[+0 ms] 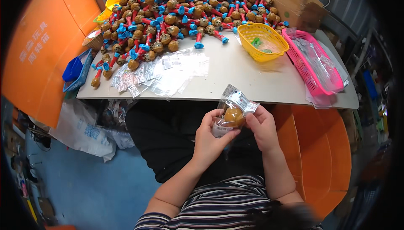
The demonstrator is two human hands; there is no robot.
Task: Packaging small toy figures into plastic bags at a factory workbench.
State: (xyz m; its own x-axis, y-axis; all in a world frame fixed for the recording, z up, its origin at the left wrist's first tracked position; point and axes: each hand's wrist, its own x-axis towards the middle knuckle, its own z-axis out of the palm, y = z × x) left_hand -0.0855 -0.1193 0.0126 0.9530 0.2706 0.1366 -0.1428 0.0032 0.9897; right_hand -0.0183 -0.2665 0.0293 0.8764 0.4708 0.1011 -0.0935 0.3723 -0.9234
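Above my lap, just off the table's front edge, a clear plastic bag (226,103) with a brown-headed toy (234,115) inside is between my hands. My left hand (212,135) is wrapped round the bag's lower left side, its thumb beneath a pale printed label. At the bag's upper right, my right hand (261,124) pinches the edge by a printed white strip (245,103). Only the toy's round brown part shows clearly through the film; the lower end is hidden by my left hand and the label.
A heap of brown-headed toys with red stems and blue bases (181,9) covers the table's back. Small printed cards (136,78) and clear bags (185,68) lie in front. Right are a yellow basket (265,55) and a pink basket (313,76); an open orange box (324,146) stands below.
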